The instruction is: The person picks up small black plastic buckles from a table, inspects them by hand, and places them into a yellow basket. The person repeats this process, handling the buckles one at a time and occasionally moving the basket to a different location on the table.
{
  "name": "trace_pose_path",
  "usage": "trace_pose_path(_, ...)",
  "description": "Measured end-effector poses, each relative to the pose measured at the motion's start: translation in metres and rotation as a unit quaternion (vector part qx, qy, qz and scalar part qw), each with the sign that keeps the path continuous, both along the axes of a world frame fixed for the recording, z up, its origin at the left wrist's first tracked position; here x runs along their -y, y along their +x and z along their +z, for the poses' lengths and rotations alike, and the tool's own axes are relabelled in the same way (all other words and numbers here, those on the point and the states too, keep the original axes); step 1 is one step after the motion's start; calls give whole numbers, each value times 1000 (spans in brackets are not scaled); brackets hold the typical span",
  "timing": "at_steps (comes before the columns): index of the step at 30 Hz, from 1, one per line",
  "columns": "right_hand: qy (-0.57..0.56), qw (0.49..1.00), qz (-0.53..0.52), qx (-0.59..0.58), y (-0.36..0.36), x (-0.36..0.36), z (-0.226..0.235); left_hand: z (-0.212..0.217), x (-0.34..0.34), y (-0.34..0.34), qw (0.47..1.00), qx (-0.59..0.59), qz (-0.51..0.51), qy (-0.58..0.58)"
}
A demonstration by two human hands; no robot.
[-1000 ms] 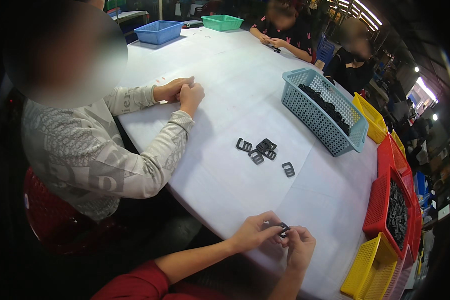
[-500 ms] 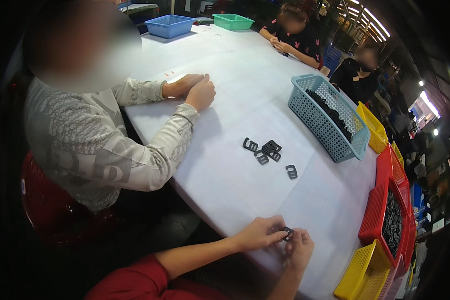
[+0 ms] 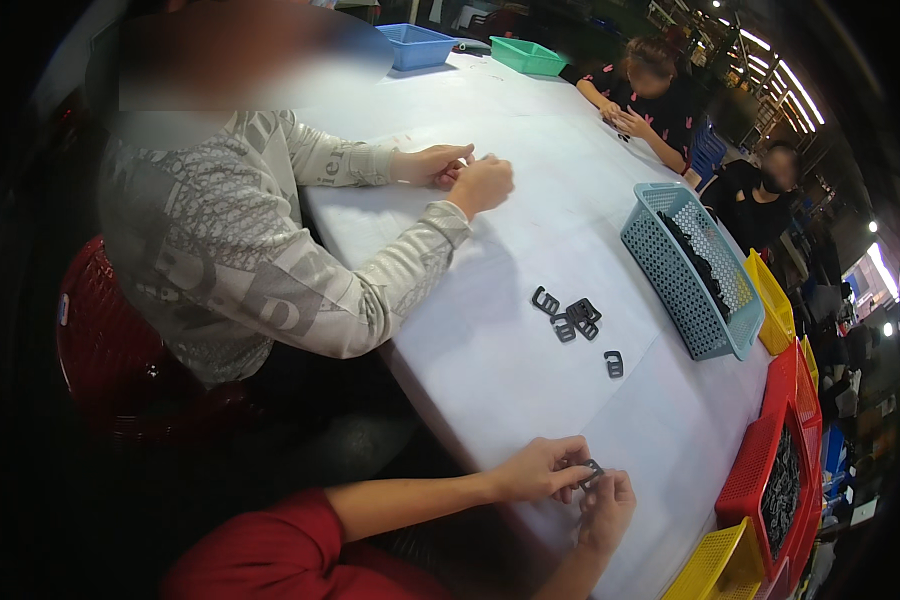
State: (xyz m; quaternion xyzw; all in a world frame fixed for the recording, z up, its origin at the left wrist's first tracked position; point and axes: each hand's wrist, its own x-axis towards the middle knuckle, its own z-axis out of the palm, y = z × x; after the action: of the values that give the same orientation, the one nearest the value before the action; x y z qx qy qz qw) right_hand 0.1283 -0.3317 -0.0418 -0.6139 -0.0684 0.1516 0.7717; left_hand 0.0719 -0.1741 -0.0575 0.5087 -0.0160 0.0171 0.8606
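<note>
My left hand (image 3: 542, 468) and my right hand (image 3: 606, 508) meet at the near edge of the white table (image 3: 490, 380). Together they pinch a small black plastic buckle piece (image 3: 592, 469) between the fingertips. My left arm wears a red sleeve. Farther out on the table lies a small cluster of black buckle pieces (image 3: 568, 315), and a single piece (image 3: 613, 364) lies apart to its right.
A light blue basket (image 3: 670, 290) with black parts stands at the right, with red (image 3: 755, 470) and yellow baskets (image 3: 712, 568) along the edge. A person in a grey patterned sweater (image 3: 270, 250) sits at my left on a red chair (image 3: 95, 340). Two more people sit at the far right.
My hands stay together on the black piece, fingers shifting slightly. The view has swung a little, so the table and the seated person appear shifted.
</note>
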Motion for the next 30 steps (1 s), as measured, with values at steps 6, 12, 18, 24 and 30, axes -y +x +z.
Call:
trace_pose_path(6, 0, 1000, -2, -9, 1, 13, -11, -2, 1, -2, 997, 39, -10, 68)
trace_pose_path(12, 12, 1000, -12, 0, -5, 7, -12, 0, 1, -5, 996, 42, 31, 79)
trace_pose_path(18, -162, 984, 28, 64, 6, 11, 21, 2, 8, 5, 997, -6, 41, 64)
trace_pose_path(24, -261, 916, -95, 290, 130, -40, 129, -8, -5, 9, 996, -17, 72, 45)
trace_pose_path(30, -304, 908, -59, 282, 222, -53, 149, -3, 0, 12, 997, -6, 57, 59)
